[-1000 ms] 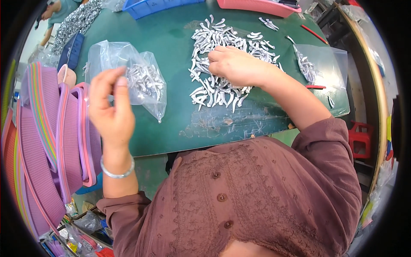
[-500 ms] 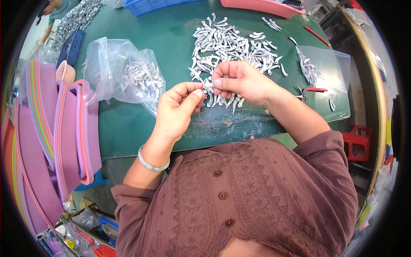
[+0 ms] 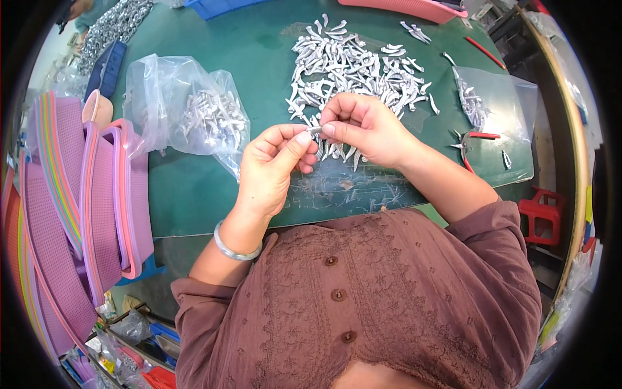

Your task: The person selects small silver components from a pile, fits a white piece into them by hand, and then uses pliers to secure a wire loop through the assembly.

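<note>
Between my two hands, over the near edge of the pile, is a small silver-grey curved metal piece (image 3: 315,129). My left hand (image 3: 280,152) pinches one end of it between thumb and fingers. The other end sits in the thumb-and-finger pinch of my right hand (image 3: 356,124). Most of the piece is covered by my fingertips, so its exact kind is hard to make out. Just beyond my hands spreads a pile of similar curved metal pieces (image 3: 350,65), some lying under my right hand.
On the green table (image 3: 214,207), a clear plastic bag (image 3: 217,120) of metal pieces lies left, another bag (image 3: 512,97) right. Red-handled pliers (image 3: 468,139) and a red pencil-like stick (image 3: 484,52) are at right. Purple baskets (image 3: 58,214) stand at left; blue (image 3: 220,10) and pink (image 3: 402,10) trays behind.
Both hands keep their pinch and have shifted only slightly; more of the metal piece shows between them. The view has moved a little, and more of the pliers shows past my right forearm.
</note>
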A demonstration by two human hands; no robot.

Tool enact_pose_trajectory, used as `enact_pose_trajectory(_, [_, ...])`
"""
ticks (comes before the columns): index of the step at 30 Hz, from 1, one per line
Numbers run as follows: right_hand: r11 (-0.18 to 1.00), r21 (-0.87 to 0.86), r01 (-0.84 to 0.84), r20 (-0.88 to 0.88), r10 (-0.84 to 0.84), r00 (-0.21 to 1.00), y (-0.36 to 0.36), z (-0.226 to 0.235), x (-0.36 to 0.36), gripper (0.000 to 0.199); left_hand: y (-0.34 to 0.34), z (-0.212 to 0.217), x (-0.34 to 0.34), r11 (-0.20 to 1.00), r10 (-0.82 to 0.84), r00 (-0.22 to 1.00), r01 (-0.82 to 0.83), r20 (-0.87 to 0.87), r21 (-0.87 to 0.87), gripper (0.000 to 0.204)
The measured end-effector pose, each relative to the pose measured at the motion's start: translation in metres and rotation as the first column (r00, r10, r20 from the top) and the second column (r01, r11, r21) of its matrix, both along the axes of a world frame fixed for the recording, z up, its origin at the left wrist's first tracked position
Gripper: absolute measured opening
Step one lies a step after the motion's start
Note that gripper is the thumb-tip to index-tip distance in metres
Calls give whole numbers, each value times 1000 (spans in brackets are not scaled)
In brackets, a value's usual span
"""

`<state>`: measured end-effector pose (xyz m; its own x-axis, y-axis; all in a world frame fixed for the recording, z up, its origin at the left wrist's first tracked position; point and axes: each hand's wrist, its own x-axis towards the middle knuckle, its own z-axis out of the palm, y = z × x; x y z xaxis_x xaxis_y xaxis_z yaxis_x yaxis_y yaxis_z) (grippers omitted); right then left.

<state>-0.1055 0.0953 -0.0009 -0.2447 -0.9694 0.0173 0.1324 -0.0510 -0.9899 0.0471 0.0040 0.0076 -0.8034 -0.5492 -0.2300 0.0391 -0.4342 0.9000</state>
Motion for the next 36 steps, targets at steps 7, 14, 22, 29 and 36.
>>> enact_pose_trajectory(7, [985,-163,62,-308,-111,945,4,-1,5,10,3,-10,-1,997,54,995,-59,-85,-55,19])
enact_pose_trajectory(14, [970,-233,66,-425,-163,890,6,2,6,13,4,-12,-1,997,50,990,-57,-132,-47,23])
enact_pose_trajectory(22, [967,-252,43,-399,-144,906,6,1,5,17,2,-15,1,998,59,987,-63,-148,-17,23])
enact_pose_trajectory(29, [964,-262,38,-381,-139,914,6,-3,2,21,1,-14,4,997,71,988,-76,-138,-30,24])
enact_pose_trajectory(36, [990,-139,-23,-334,-24,942,9,0,0,24,-1,-16,5,998,68,986,-68,-150,4,23])
